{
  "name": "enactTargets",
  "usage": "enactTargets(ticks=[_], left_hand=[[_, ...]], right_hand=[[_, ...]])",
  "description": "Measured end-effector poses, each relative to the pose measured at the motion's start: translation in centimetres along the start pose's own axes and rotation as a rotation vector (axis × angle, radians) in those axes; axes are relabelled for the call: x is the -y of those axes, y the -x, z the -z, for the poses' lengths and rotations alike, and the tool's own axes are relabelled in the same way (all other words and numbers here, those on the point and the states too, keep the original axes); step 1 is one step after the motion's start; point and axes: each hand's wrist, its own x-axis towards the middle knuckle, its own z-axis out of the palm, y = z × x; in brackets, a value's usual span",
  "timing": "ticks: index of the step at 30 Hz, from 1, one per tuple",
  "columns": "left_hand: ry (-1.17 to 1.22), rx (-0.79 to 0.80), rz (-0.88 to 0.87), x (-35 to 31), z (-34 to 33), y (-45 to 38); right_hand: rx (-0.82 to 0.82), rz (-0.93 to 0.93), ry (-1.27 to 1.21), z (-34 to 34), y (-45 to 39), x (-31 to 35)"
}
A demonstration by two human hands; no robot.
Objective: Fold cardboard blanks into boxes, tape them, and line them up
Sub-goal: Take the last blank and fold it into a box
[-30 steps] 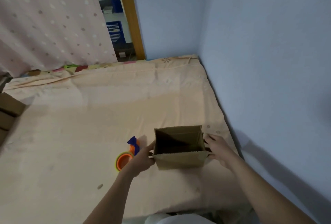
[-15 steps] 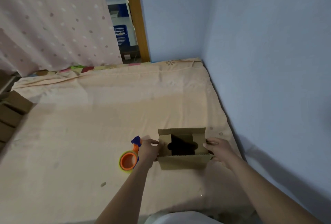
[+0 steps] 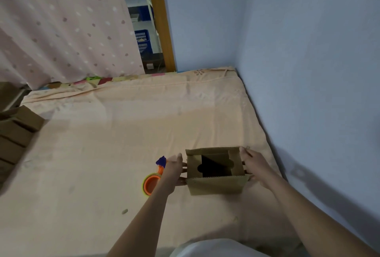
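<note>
**Folding the flaps of a cardboard box on a bed**

Seen from the head camera: a half-formed cardboard box (image 3: 216,171) stands on a peach bed sheet (image 3: 123,143), near the blue wall (image 3: 308,71). The left hand (image 3: 173,171) grips its left side and the right hand (image 3: 254,166) grips its right side, fingers curled over the edges, likely to keep it square while the small end flaps fold inward. Two flaps already lie partly over the dark opening; the long flaps stand open, so taping seems not yet begun. A tape dispenser (image 3: 153,181), orange with a blue handle, lies just beside the left hand, probably kept within reach. Finished boxes (image 3: 18,131) sit in a row at the bed's far left edge.
</note>
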Motion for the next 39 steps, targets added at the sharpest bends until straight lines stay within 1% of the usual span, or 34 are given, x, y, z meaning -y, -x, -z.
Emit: enactTargets(ticks=[2,5,8,10,11,12,14,16,20,21,22,23,27,29,33,36,39], left_hand=[[0.018,0.016,0.031,-0.2,0.1,-0.2],[0.028,0.021,-0.021,-0.1,0.0,-0.8],[-0.054,0.012,-0.025,-0.2,-0.3,-0.7],[-0.132,0.012,-0.034,0.1,-0.4,-0.9],[-0.165,0.007,-0.042,0.4,-0.3,-1.1],[-0.187,-0.003,-0.052,0.7,-0.3,-1.2],[-0.201,-0.032,-0.067,1.1,-0.5,-1.4],[-0.188,-0.056,-0.077,1.2,-0.6,-1.4],[-0.18,-0.051,-0.063,0.8,-0.8,-1.3],[-0.177,-0.047,-0.056,0.7,-0.8,-1.3],[-0.178,-0.042,-0.05,0.6,-0.8,-1.3],[-0.178,-0.037,-0.044,0.5,-0.8,-1.3],[-0.127,-0.01,-0.026,0.2,-0.9,-1.0],[-0.111,0.006,-0.031,0.3,-0.9,-1.0],[-0.104,0.001,-0.075,1.8,-0.8,-1.4],[-0.098,-0.041,-0.092,2.5,-1.0,-1.6],[-0.14,-0.074,-0.107,2.6,-1.4,-1.6]], right_hand=[[-0.035,-0.056,-0.069,0.0,0.2,0.3],[-0.046,-0.084,-0.156,0.1,0.0,0.3],[-0.025,-0.061,-0.19,0.0,0.0,0.2],[-0.054,-0.006,-0.131,-0.2,-0.1,-0.4],[-0.094,0.025,-0.07,-0.4,0.0,-0.6],[-0.134,0.055,-0.001,-0.6,-0.2,-1.0],[-0.163,0.095,0.078,-0.9,-0.5,-1.4],[-0.089,0.106,0.096,-0.7,-0.2,-1.0],[0.299,0.049,0.23,0.7,0.5,-0.7],[0.369,0.052,0.264,0.9,0.6,-0.9],[0.395,0.061,0.285,1.0,0.6,-1.2],[0.365,0.08,0.289,0.8,0.6,-1.5],[0.015,0.191,0.212,-1.0,0.2,-1.9],[-0.074,0.185,0.253,-2.1,0.0,-2.1],[-0.209,0.221,0.366,-3.8,0.3,-2.6],[-0.229,0.297,0.444,-4.2,0.7,-3.7],[-0.248,0.343,0.664,-4.2,1.0,-4.6]])
